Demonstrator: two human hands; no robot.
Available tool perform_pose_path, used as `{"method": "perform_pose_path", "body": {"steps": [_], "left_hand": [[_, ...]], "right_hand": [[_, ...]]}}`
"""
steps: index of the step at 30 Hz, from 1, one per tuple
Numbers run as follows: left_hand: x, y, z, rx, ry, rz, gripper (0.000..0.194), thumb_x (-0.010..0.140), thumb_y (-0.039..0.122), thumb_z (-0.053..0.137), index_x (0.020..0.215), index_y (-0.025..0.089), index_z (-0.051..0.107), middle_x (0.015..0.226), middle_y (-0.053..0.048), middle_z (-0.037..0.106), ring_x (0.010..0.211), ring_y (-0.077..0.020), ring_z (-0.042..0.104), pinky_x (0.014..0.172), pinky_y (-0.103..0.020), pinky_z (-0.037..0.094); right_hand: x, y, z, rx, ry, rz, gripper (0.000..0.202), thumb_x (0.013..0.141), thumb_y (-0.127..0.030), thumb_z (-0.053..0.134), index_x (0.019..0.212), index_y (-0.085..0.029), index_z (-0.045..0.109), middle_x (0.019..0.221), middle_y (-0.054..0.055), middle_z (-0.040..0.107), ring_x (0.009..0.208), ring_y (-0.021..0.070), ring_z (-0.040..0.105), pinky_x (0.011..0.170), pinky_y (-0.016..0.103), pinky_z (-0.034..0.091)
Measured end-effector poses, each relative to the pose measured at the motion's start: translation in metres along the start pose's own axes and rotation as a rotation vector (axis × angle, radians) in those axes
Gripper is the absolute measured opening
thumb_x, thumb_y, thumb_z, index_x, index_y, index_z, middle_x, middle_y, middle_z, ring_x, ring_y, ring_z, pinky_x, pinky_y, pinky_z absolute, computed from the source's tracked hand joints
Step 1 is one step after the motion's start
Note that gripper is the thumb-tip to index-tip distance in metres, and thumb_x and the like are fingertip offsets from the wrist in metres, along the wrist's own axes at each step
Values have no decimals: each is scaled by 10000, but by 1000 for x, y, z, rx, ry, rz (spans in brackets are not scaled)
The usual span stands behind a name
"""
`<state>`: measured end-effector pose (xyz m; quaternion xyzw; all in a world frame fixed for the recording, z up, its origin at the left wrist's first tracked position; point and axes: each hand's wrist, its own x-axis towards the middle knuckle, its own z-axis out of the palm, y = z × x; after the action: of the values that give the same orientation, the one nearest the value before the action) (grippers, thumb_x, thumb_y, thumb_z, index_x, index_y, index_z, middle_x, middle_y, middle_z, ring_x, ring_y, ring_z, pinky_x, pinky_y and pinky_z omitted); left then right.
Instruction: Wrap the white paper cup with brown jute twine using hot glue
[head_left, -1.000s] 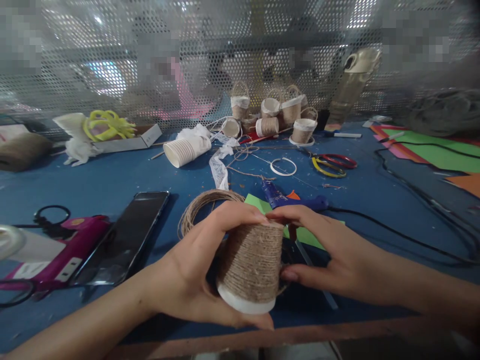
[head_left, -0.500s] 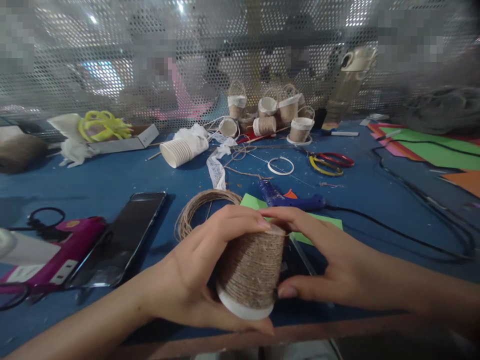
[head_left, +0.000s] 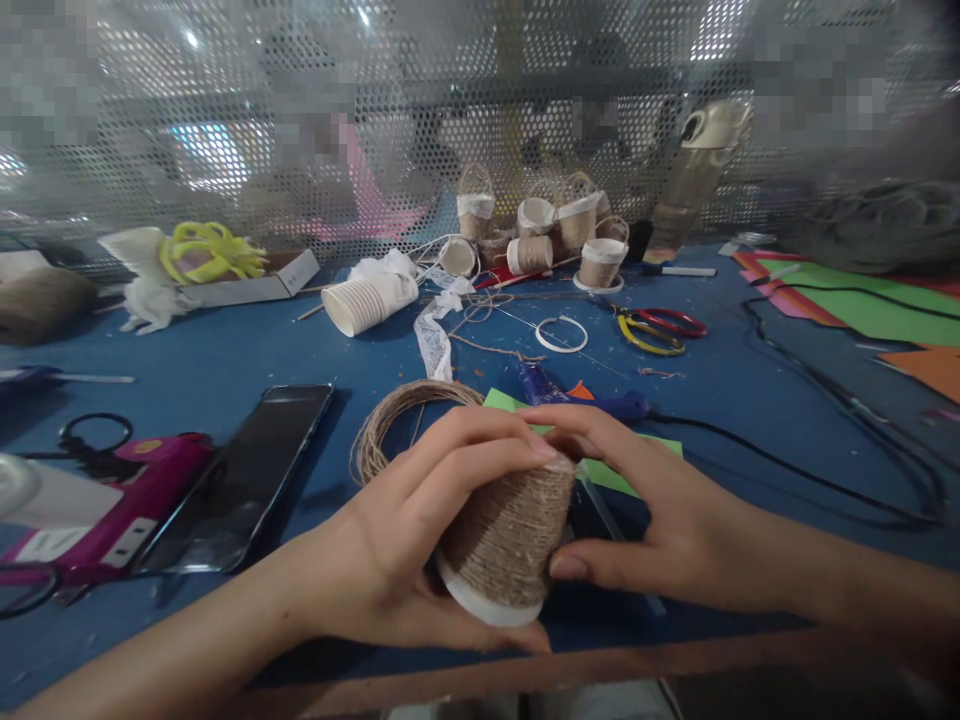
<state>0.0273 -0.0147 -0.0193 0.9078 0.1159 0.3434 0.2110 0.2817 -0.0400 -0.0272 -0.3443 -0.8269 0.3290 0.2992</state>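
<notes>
Between my hands is a paper cup (head_left: 510, 530) wrapped in brown jute twine, tilted, its white rim facing down toward me. My left hand (head_left: 405, 530) grips it from the left, fingers over the narrow end and thumb under the rim. My right hand (head_left: 645, 510) holds it from the right, with fingertips at the narrow end and thumb against the side. Just behind lie a coil of twine (head_left: 375, 425), a green paper sheet (head_left: 660, 448) and a blue glue gun (head_left: 592, 402). A clear glue stick (head_left: 611, 515) shows partly behind the cup.
At left, a phone (head_left: 244, 480) rests against a magenta power strip (head_left: 161, 500). Farther back are stacked paper cups (head_left: 360, 303), white lace (head_left: 433, 345), scissors (head_left: 656, 330) and several small twine baskets (head_left: 577, 220). A black cord (head_left: 787, 465) crosses the right side.
The wrapped cup has tilted slightly in my hands, its rim moving a little up and left. My left fingers have shifted over the narrow end; both hands keep hold.
</notes>
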Motion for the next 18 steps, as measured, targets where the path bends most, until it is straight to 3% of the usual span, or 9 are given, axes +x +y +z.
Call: {"method": "perform_pose_path", "body": {"steps": [6, 13, 15, 18], "left_hand": [[0, -2, 1, -32, -13, -11, 976, 700, 400, 950, 1501, 230, 418, 1378, -160, 569, 1325, -330, 554, 1163, -461, 475], [0, -3, -2, -68, 7, -65, 1008, 698, 408, 944, 1515, 257, 372, 1374, -150, 545, 1302, -328, 554, 1132, -474, 487], [-2, -4, -3, -86, 50, -74, 998, 680, 422, 949, 1493, 255, 395, 1356, -135, 547, 1294, -321, 550, 1139, -466, 473], [-6, -7, -6, -99, 95, -116, 1000, 646, 402, 969, 1471, 261, 420, 1353, -122, 547, 1310, -324, 537, 1144, -457, 453]], "right_hand": [[-3, 1, 0, 17, 14, -16, 768, 887, -448, 787, 1512, -386, 344, 1540, 25, 568, 1386, 228, 581, 1104, 344, 542], [0, -2, 0, 51, 16, -52, 632, 964, -363, 711, 1495, -399, 370, 1500, 16, 599, 1336, 176, 620, 1084, 284, 546], [0, -3, -2, 23, 51, -56, 560, 995, -320, 664, 1485, -371, 397, 1443, 21, 645, 1285, 169, 653, 1053, 278, 565], [-3, -4, -13, -149, 211, -104, 327, 1016, -273, 617, 1336, -320, 568, 1237, 6, 735, 1151, 168, 698, 1033, 303, 566]]}}
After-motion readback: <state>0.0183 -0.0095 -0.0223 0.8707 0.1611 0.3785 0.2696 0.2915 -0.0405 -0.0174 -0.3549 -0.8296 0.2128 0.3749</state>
